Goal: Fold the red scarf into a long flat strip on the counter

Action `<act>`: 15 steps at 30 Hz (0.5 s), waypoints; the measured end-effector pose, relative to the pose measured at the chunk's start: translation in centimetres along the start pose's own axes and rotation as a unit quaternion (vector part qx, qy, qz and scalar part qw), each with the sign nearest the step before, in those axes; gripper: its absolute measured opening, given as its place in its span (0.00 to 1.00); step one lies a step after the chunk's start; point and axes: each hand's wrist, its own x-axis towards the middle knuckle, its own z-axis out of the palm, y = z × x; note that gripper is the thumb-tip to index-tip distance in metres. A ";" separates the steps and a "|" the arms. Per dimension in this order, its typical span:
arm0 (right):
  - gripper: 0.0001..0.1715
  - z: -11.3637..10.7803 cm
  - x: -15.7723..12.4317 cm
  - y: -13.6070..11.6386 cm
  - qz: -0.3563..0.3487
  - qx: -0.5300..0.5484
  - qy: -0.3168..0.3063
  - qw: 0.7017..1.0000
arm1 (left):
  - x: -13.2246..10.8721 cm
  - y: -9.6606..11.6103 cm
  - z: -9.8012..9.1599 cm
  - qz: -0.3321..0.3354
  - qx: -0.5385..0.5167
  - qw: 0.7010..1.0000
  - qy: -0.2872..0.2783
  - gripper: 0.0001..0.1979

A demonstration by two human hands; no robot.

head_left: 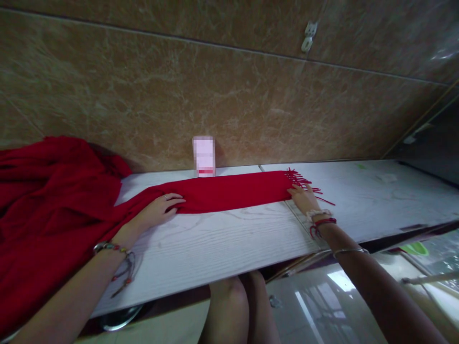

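Red cloth, head view only: a long scarf (229, 193) lies in a folded strip along the back half of the white wood-grain table (215, 248), parallel to the brown marbled wall (215, 95). The left hand (159, 208) rests palm down on the strip's left part, fingers spread and flat, closed on nothing. The right hand (303, 197) lies just as flat at the far right end, fingertips on the cloth where the fringe (301, 180) begins. Judgement: one hand pinning each end is what makes the strip lie straight and smooth between them, with no wrinkle visible along that stretch. Left of the left hand the cloth rises into a large crumpled red heap (46, 200) that spills over the table edge. It appears to be the same piece, though I cannot see the join for certain. The fabric looks matte, soft and fairly thick, uniform deep red, and the fringe strands are splayed loosely over the white top. A small pale card (204, 156), too blurred to read, stands against the wall just behind the strip. Beaded bracelets (111, 247) sit on the left wrist.
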 end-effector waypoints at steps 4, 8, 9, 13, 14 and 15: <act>0.21 0.3 0.3 -0.1 0.038 0.009 0.010 0.999 | -0.4 0.7 -0.3 -0.005 0.034 0.999 0.009 0.17; 0.22 0.1 0.3 -0.3 -0.008 0.044 0.037 0.998 | -0.3 1.7 -0.8 -0.001 0.065 0.998 -0.005 0.18; 0.22 0.1 0.4 -0.3 -0.023 0.052 0.035 0.998 | -0.3 1.8 -0.9 -0.001 0.070 0.997 -0.013 0.18; 0.22 -0.3 0.7 -0.3 -0.023 0.071 0.022 0.997 | -0.2 1.7 -1.1 -0.009 0.061 0.998 0.011 0.19; 0.22 -0.4 0.7 -0.3 -0.007 0.073 0.027 0.997 | -0.2 1.6 -1.2 -0.017 0.052 0.998 0.037 0.19; 0.21 -0.5 0.7 -0.3 0.012 0.075 0.038 0.996 | -0.3 1.5 -1.3 -0.025 0.042 0.997 0.063 0.19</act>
